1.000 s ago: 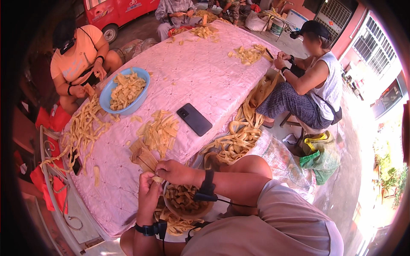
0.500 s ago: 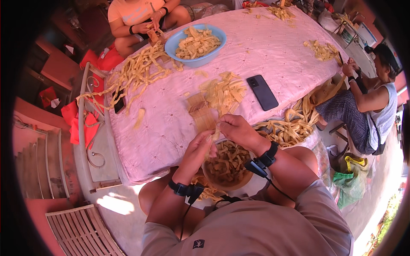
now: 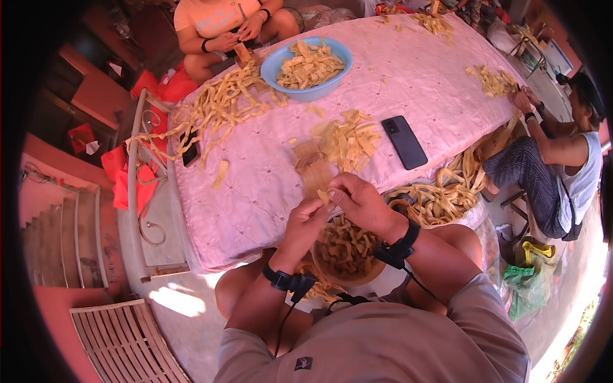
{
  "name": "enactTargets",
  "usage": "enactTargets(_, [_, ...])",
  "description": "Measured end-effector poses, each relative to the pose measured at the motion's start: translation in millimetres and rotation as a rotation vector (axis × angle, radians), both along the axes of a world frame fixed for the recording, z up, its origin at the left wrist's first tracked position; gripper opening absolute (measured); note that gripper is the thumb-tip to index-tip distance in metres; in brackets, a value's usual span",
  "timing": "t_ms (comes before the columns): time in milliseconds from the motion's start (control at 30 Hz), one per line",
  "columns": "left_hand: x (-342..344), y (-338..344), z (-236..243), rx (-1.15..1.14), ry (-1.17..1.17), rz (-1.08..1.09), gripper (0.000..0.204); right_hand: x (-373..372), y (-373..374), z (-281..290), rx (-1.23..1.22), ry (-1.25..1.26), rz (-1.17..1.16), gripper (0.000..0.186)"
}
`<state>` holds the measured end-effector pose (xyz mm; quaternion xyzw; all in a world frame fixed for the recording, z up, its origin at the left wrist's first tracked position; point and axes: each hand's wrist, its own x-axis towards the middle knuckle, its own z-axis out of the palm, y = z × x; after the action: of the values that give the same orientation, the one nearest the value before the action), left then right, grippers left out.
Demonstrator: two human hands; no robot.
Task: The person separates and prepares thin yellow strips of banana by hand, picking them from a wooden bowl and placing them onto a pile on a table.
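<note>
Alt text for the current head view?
A person's left hand and right hand pinch a small yellow piece between them, near a bowl of brownish pieces. Ahead, a pink-covered surface bears a dark phone, a pile of yellow strips and a light-blue basin of similar strips. Co-workers sit at upper left and right.

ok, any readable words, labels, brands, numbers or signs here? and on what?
Readable text: none.
Orange shirt across the table: pale print, too blurred to read.
Wearer's grey shirt: small dark patch with a pale figure, no legible letters.
Black phone on the table: nothing legible.
</note>
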<state>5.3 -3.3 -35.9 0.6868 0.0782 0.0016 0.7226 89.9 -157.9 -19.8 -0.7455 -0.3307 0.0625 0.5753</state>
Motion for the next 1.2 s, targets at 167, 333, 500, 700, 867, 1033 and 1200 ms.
enactTargets(167, [-3.0,5.5,25.1,-0.258,-0.009,0.07,0.022,-7.4,-0.8,-3.6,0.096,0.537,0.209,0.026])
enactTargets(333, [-4.9,16.2,23.5,-0.585,-0.027,0.009,0.025,-9.3,-1.8,2.2,-0.033,0.529,0.325,0.026])
enactTargets(500, [-3.5,26.4,35.7,-0.655,0.072,-0.068,0.022,-0.2,-11.0,13.9,0.038,0.859,0.382,0.022])
enactTargets(700, [4.7,27.0,39.0,-0.096,0.127,-0.097,0.014,0.4,-13.7,8.9,-0.127,0.29,0.279,0.018])
enactTargets(867, [5.1,40.7,28.6,0.185,0.191,-0.251,0.015,-10.1,-15.4,17.9,-0.202,0.077,0.303,0.017])
enactTargets(1033, [8.3,26.8,18.3,-0.036,0.15,-0.207,0.017,-17.3,-10.9,18.5,-0.326,-0.047,0.331,0.018])
enactTargets(1200, [9.9,9.8,35.5,-0.21,0.43,-0.093,0.016,-19.8,-5.7,-1.9,-0.219,-0.089,0.169,0.013])
